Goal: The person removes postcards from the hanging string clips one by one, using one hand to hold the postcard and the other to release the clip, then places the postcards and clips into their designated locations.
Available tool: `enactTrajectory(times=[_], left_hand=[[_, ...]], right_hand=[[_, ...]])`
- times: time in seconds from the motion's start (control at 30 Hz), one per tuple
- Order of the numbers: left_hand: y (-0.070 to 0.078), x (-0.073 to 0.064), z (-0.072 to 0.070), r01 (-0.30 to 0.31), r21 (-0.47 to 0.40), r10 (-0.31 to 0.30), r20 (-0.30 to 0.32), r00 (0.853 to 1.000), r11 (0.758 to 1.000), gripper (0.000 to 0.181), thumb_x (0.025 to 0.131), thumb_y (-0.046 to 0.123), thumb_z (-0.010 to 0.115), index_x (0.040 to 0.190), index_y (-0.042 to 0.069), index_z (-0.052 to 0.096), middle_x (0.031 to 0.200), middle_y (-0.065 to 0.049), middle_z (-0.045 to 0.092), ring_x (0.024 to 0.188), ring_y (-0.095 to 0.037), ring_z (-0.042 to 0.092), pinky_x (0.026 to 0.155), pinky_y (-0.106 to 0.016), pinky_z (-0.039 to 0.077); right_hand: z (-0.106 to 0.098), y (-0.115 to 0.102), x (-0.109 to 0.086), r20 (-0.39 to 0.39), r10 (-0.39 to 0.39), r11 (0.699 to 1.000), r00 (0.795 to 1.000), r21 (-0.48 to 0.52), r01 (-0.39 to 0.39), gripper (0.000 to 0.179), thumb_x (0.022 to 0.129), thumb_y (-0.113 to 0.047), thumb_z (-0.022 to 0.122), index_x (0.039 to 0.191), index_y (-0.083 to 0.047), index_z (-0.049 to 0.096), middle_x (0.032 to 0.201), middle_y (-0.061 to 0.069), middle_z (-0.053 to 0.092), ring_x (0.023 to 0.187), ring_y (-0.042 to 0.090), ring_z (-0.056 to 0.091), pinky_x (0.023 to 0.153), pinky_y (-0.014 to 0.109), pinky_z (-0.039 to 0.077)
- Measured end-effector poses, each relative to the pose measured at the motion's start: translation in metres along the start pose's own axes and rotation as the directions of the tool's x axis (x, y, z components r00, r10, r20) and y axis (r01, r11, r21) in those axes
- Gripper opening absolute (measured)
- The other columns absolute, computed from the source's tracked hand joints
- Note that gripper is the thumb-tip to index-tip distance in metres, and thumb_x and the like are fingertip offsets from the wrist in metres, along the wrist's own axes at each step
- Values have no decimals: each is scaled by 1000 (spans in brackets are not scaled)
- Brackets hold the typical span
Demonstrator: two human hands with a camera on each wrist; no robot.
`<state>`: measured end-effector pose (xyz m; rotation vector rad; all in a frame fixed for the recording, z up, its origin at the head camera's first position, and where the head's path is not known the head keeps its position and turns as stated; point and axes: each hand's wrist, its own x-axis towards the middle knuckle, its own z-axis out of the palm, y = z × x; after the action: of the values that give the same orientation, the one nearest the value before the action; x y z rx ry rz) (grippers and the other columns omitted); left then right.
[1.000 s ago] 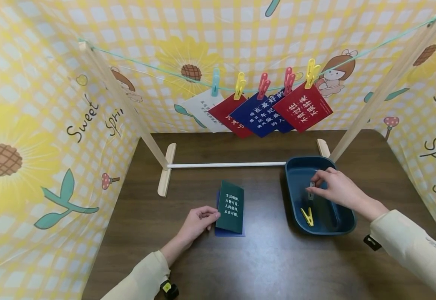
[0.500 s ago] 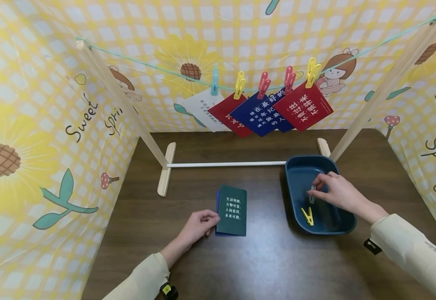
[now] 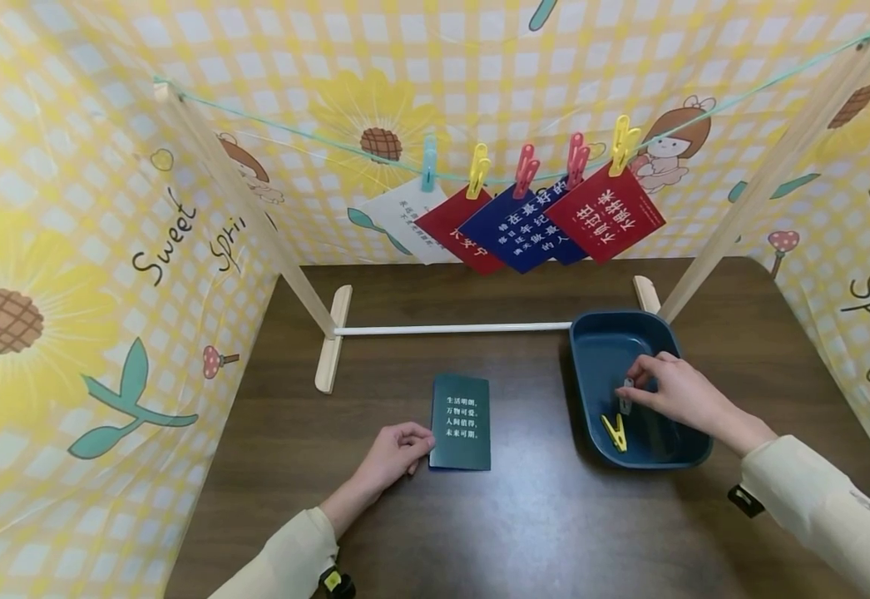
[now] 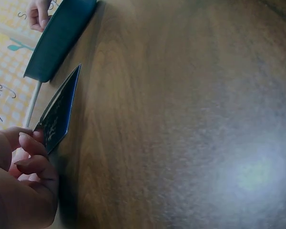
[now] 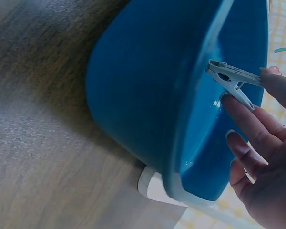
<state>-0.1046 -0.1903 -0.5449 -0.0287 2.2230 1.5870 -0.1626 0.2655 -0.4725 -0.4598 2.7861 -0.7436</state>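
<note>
My left hand (image 3: 396, 451) pinches the left edge of a dark green card (image 3: 463, 424) with white printed writing. A blue face (image 4: 69, 107) shows along the card's edge in the left wrist view, where the card stands tilted over the table. Over the dark blue basin (image 3: 586, 366), my right hand (image 3: 680, 398) holds a pale grey clothes peg (image 5: 233, 76) between thumb and fingers. The right wrist view shows the peg's legs spread inside the grip. A yellow clothes peg (image 3: 615, 433) lies on the basin floor just below it.
A green string (image 3: 764, 87) runs between two wooden posts (image 3: 772, 179). Several cards, including a red card (image 3: 605, 215) and a white card (image 3: 408, 220), hang from it by coloured pegs. A white rod (image 3: 450, 329) joins the posts' feet behind the green card.
The green card has swung straighter, and the blue sheet behind it is now almost fully covered. My right hand has shifted slightly right and nearer with the grey peg.
</note>
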Motion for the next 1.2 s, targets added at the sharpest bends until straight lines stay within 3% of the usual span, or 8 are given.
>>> enactTrajectory(times=[0.23,0.47,0.77,1.07,1.2], left_hand=[[-2,-1,0,-2,42,3,-26,1000,999,14,98,13,71,100,-1,73,60,1,58,50,-9,51,49,-22,43],[-3,0,0,-60,165,66,-31,997,984,11,98,12,72,100,2,71,64,-1,65,49,-10,56,51,-24,47],[-1,0,2,-80,160,89,-49,995,984,10,96,11,74,99,2,70,69,-4,69,48,-11,58,48,-24,47],[-2,0,2,-77,159,83,-27,996,984,11,97,10,73,102,2,68,70,-2,70,47,-12,59,46,-26,49],[-1,1,2,-77,167,82,-20,996,983,12,97,10,73,104,2,67,68,-1,69,47,-12,59,46,-27,50]], right_hand=[[4,3,-4,-9,9,1000,1000,2,-9,33,95,-36,77,109,-6,71,100,7,72,92,24,58,72,36,54],[6,4,-6,-6,13,1000,1000,12,-13,33,95,-37,77,108,-7,71,100,7,71,92,24,59,72,36,54],[8,8,-7,11,12,1000,1000,-5,-12,31,94,-34,78,107,-7,71,97,5,71,89,22,59,72,36,53],[10,10,-8,9,-64,983,998,-170,64,29,91,-29,82,99,-5,69,87,5,69,78,17,56,61,30,50],[10,8,-7,41,-57,978,998,-198,64,26,92,-28,81,96,-5,68,81,2,64,73,15,51,58,28,47]])
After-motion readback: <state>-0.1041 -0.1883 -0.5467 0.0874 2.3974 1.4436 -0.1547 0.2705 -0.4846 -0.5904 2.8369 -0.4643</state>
